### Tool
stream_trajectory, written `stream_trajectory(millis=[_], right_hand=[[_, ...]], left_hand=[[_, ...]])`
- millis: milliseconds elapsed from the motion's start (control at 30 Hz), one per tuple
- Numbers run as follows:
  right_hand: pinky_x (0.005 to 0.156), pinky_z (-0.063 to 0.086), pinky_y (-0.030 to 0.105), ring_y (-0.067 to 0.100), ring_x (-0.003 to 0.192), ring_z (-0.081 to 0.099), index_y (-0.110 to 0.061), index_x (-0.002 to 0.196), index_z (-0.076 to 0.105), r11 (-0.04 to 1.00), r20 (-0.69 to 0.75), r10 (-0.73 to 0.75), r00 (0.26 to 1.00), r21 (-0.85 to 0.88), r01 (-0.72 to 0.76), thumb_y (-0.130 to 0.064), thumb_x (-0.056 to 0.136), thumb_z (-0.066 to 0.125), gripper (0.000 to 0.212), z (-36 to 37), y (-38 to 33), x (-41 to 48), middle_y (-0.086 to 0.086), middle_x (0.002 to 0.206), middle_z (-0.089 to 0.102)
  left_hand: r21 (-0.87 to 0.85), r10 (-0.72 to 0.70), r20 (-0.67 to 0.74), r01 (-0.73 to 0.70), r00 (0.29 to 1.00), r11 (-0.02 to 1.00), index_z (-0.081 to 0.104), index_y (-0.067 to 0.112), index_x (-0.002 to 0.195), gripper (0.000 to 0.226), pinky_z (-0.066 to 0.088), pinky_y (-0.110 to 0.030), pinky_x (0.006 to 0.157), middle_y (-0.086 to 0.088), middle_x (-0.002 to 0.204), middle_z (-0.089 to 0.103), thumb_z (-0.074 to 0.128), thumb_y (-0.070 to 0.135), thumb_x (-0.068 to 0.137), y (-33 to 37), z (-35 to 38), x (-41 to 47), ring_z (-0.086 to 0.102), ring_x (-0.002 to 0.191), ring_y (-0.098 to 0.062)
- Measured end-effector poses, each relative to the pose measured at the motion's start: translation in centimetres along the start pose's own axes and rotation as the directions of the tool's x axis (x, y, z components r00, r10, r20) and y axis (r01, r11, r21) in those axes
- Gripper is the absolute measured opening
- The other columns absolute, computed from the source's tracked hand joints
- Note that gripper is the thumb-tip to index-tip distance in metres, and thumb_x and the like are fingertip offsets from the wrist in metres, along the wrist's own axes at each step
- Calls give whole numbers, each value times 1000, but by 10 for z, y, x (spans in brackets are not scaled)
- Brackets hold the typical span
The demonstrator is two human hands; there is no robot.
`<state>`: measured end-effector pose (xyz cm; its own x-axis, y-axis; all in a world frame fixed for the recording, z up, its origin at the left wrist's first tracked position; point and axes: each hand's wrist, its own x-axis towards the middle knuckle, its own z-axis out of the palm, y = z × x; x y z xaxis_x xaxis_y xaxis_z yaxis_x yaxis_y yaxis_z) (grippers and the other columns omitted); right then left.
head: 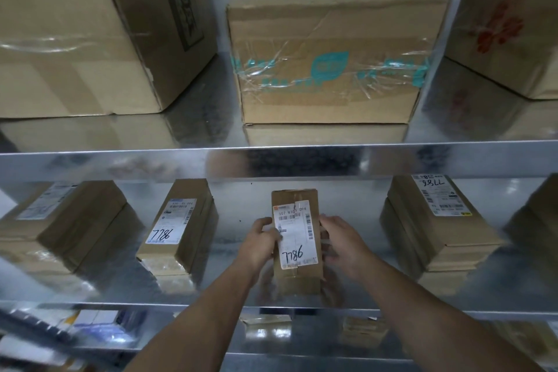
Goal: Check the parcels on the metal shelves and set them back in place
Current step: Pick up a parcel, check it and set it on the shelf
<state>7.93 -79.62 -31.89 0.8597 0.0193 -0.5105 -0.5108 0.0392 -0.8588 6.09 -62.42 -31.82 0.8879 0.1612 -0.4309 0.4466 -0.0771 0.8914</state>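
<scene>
On the middle shelf [235, 296], both hands' fingers [273, 231] grasp a parcel [297, 278] labelled "7786".

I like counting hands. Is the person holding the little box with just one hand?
No, the left hand grips one side of the small parcel and the right hand grips the other.

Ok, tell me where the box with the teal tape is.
In the head view the box with the teal tape sits mid-way along the upper shelf, between the big plain carton on its left and the red-printed carton on its right.
</scene>
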Motion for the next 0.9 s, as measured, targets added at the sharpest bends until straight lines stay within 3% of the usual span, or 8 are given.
stream_trajectory(millis=[67, 167, 333, 433, 600, 900], right_hand=[[72, 56, 40, 28, 95, 71, -14, 112, 61, 999, 13, 36, 999, 22, -37, -46, 104, 52, 34, 0, -11, -9, 10, 102, 74], [70, 51, 36, 28, 95, 71, -10, 109, 63, 997, -6, 56, 998, -49, -56, -61, 102, 46, 54, -3, -17, -10, 11, 101, 76], [94, 58, 42, 26, 97, 73, -1, 106, 71, 988, -30, -7, 1000, -152, 2, -74, 93, 47, 78, -6, -22, 2, 12, 98, 78], [95, 59, 43, 26, 93, 75, -3, 105, 72, 985, -39, -27, 999, -172, 20, -77, 87, 56, 78, -3, -27, 5, 11, 94, 79], [96, 58, 42, 23, 97, 72, -15, 108, 72, 957, 10, -32, 999, -289, 33, -73, 85, 61, 63, 3, -27, 4, 3, 98, 78], [99, 56, 44, 22, 99, 71, -14, 108, 68, 937, 11, -62, 998, -343, 62, -62, 86, 68, 53, 13, -27, 8, 2, 101, 77]], left_hand=[[-38, 14, 22, -13, 1000, 999, 51, 15, 129, 27, 54, -32, 73, -10, 105, 72, 47, 14, 103, 5, -3, -6, 70, 96, -23], [-76, -3, 39, 5, 999, 997, 55, 12, 124, 29, 51, -38, 83, -9, 107, 69, 47, 32, 105, 12, -7, -13, 64, 103, -21], [-82, -35, 74, 41, 997, 996, 62, 17, 116, 51, 45, -50, 103, -6, 114, 69, 43, 62, 100, 22, -13, -11, 61, 111, -25], [-70, -33, 56, 37, 998, 997, 65, 17, 115, 60, 46, -48, 105, -7, 115, 70, 43, 70, 96, 26, -15, -7, 62, 111, -27], [-17, 7, 40, -6, 999, 1000, 65, 14, 118, 70, 53, -40, 93, -4, 106, 76, 60, 73, 80, 30, -15, -1, 68, 105, -24], [30, -28, 23, 28, 999, 999, 62, 5, 117, 47, 56, -40, 89, -11, 99, 76, 60, 47, 95, 27, -15, 6, 70, 97, -28]])
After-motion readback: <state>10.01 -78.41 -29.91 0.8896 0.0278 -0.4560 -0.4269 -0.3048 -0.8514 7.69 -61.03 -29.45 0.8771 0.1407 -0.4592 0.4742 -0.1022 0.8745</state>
